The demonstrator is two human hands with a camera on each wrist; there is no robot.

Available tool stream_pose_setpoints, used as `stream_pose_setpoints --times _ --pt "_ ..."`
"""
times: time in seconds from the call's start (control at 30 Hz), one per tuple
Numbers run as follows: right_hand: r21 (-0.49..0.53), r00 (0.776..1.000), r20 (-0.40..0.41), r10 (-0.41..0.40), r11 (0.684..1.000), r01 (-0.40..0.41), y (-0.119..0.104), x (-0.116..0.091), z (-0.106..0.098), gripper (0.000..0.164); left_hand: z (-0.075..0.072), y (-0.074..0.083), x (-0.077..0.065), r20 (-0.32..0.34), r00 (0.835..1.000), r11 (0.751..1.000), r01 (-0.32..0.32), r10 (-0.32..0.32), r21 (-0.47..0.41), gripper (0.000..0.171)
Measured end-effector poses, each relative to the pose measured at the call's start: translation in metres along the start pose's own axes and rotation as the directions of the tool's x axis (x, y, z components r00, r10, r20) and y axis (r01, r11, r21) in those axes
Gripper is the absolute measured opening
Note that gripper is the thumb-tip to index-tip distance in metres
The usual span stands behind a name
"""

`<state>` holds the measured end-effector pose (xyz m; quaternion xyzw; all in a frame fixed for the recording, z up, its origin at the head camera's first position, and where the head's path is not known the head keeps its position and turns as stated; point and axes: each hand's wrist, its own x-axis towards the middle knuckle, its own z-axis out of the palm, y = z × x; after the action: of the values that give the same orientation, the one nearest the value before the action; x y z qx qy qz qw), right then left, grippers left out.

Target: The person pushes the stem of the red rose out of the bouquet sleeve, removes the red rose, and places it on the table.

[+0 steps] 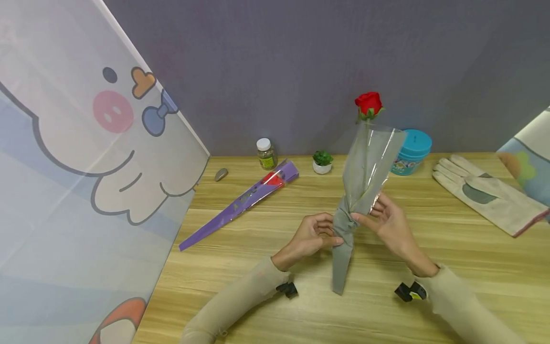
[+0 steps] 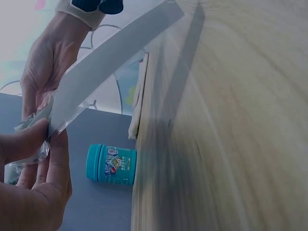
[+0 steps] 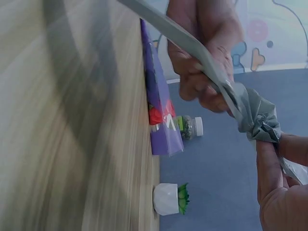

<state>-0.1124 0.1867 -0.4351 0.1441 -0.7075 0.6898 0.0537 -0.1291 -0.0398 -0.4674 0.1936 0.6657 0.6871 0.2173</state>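
Note:
A red rose (image 1: 368,104) stands out above a flower sleeve (image 1: 342,267), clear plastic at its flared top and grey below. The sleeve's middle is bunched into crumpled folds. My left hand (image 1: 310,236) pinches the grey part just under those folds, thumb in front. Higher up, my right hand (image 1: 392,228) grips the gathered neck between thumb and fingers. The right wrist view shows the crumpled knot (image 3: 262,118) right above the right thumb. From there the narrow grey tail hangs over the table, its tip pointing toward me.
A purple-wrapped rose (image 1: 240,204) lies at left on the wooden table (image 1: 266,306). Along the back are a grey stone (image 1: 221,174), a white-lidded jar (image 1: 267,155), a small potted plant (image 1: 322,162) and a turquoise tub (image 1: 410,153). Work gloves (image 1: 490,193) lie at right.

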Motion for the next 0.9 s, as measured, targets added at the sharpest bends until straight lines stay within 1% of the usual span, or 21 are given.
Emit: stream_pose_setpoints --times 0.13,0.2,0.37,0.57,0.67,0.77,0.9 --pt "-0.038 1.000 -0.002 -0.022 0.999 0.021 0.002 -0.005 0.005 0.067 0.000 0.000 0.000 0.012 1.000 1.000 -0.008 0.009 -0.024 0.037" --pt "-0.039 1.000 -0.003 -0.028 0.999 0.028 0.003 -0.006 0.007 0.067 0.000 0.000 0.000 0.014 1.000 0.999 -0.013 0.013 -0.032 0.037" --pt "0.003 1.000 -0.006 -0.027 1.000 0.027 0.006 -0.007 0.008 0.070 0.001 -0.001 0.000 0.014 1.000 0.999 -0.014 0.015 -0.033 0.038" --pt "0.016 0.999 -0.010 -0.043 0.999 0.043 0.011 -0.008 0.010 0.067 0.002 -0.002 0.001 0.009 1.000 0.999 -0.022 0.022 -0.028 0.036" --pt "0.018 0.999 -0.013 -0.052 0.998 0.052 0.012 -0.008 0.010 0.067 0.002 -0.001 0.002 0.011 1.000 0.999 -0.015 0.015 -0.030 0.035" --pt "0.014 0.999 -0.019 -0.045 0.999 0.045 0.012 -0.009 0.009 0.067 0.002 -0.001 0.002 0.025 1.000 1.000 -0.003 0.004 -0.029 0.035" --pt "0.018 0.999 -0.033 -0.017 1.000 0.017 0.012 -0.010 0.007 0.063 0.001 0.001 0.001 0.047 0.999 1.000 0.000 0.000 -0.002 0.035"
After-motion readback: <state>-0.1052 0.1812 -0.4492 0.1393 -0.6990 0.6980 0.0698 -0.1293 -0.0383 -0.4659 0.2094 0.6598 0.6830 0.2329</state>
